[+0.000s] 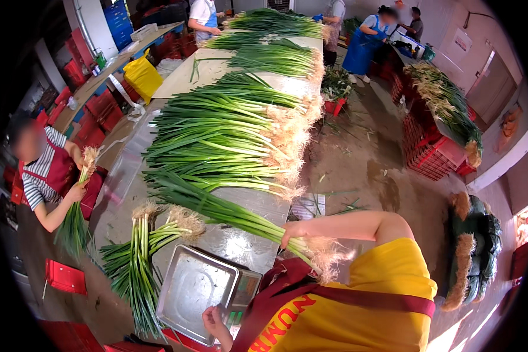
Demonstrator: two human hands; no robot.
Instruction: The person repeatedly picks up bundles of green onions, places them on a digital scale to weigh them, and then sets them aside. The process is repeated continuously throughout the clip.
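My right hand [293, 232] is closed round the pale stems of a bunch of green onions [234, 212]. The bunch lies slantwise, its roots near my apron and its leaves pointing far left over the table. My left hand [215, 321] holds nothing; its fingers are loosely bent and apart beside the metal tray of a weighing scale [193, 291]. Left of the tray, two bunches of green onions [139, 249] lie crossing, their leaves hanging over the table edge. A long row of green onions [217, 132] covers the table beyond, roots to the right.
Across the table [120, 193], a co-worker [50, 170] in a striped shirt grips a bunch of green onions. Red crates [431, 155] carrying more onions stand at the right. Tied bundles [475, 252] sit on the floor. Other people work at the back, near a yellow sack [142, 78].
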